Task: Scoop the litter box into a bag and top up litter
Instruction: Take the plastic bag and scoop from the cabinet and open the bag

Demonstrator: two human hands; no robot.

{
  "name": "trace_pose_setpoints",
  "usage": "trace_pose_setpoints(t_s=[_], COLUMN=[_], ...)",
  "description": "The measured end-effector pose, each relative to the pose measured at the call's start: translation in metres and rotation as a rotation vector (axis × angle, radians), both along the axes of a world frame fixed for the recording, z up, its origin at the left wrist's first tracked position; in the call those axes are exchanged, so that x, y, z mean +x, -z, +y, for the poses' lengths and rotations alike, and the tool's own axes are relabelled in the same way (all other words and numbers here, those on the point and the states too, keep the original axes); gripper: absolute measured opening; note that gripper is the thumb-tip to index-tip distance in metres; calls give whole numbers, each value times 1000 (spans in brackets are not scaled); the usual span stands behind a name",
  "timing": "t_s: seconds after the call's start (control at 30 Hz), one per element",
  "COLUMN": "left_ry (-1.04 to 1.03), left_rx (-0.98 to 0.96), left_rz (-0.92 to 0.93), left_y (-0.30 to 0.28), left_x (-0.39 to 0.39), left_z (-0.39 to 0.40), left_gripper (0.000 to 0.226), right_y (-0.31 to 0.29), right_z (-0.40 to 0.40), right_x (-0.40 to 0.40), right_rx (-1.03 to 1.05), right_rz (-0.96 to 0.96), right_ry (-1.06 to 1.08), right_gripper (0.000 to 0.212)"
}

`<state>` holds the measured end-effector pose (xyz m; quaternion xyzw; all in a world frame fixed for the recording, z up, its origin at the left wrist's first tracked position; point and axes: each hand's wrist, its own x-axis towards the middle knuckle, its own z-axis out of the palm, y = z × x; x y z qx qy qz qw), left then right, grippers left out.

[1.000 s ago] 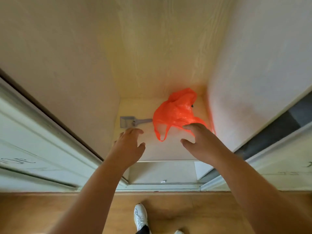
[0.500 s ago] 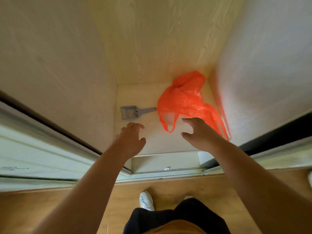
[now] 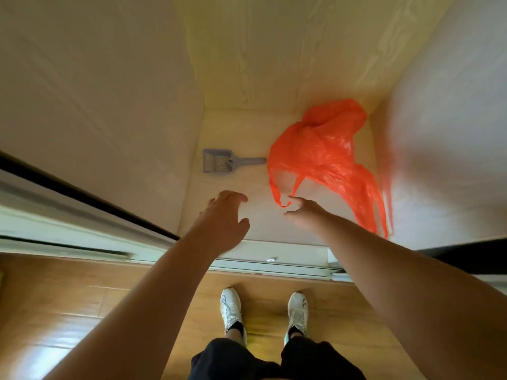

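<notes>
Head view. I look down into an open cabinet with pale wood-grain walls; its floor [image 3: 247, 133] serves as my landmark.

Bag [image 3: 323, 157]: orange plastic, crumpled, lying on the right half of the floor, its bulk toward the back right corner. One handle loop [image 3: 282, 193] reaches toward the front; a second strip trails along the right wall to the floor's front edge.

Scoop [image 3: 219, 163]: grey, slotted, lying flat on the left side of the floor near the left wall, handle pointing right, its tip just beside the bag.

Left hand [image 3: 222, 215]: over the front left part of the floor, in front of the scoop and apart from it. Its fingers are spread and slightly bent, thumb out to the right, holding nothing.

Right hand [image 3: 304, 212]: over the front middle of the floor, at the bag's nearer handle loop. Its fingertips [image 3: 295, 200] meet the bottom of the loop; thumb and fingers stand apart, loosely bent. I cannot tell whether they pinch the plastic or only touch it.

In front of the floor: a sliding-door track [image 3: 274, 266], then wooden floorboards [image 3: 82, 297] with my two white shoes [image 3: 230, 308] side by side. A door frame [image 3: 68, 215] runs off to the left of the cabinet opening.
</notes>
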<state>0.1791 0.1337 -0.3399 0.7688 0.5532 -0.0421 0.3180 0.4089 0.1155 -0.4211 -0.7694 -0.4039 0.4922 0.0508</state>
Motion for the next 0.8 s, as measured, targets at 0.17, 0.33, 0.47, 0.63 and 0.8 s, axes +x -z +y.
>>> trace_pose_setpoints(t_s=[0.17, 0.33, 0.47, 0.63, 0.8], left_ry=[-19, -18, -29, -20, -3], left_rx=[0, 3, 3, 12, 41], left_rz=[-19, -10, -27, -54, -72], left_y=[6, 11, 15, 16, 12], left_x=[8, 12, 16, 20, 19], left_z=[3, 11, 16, 17, 20], left_gripper=[49, 52, 52, 51, 56], right_y=[73, 65, 73, 69, 21], right_z=[26, 34, 36, 38, 40], right_x=[8, -11, -6, -7, -6], right_rx=[-81, -36, -75, -96, 205], right_rz=[1, 97, 129, 228, -6], right_ry=[-11, 67, 180, 309, 136], right_gripper=[91, 76, 73, 72, 30])
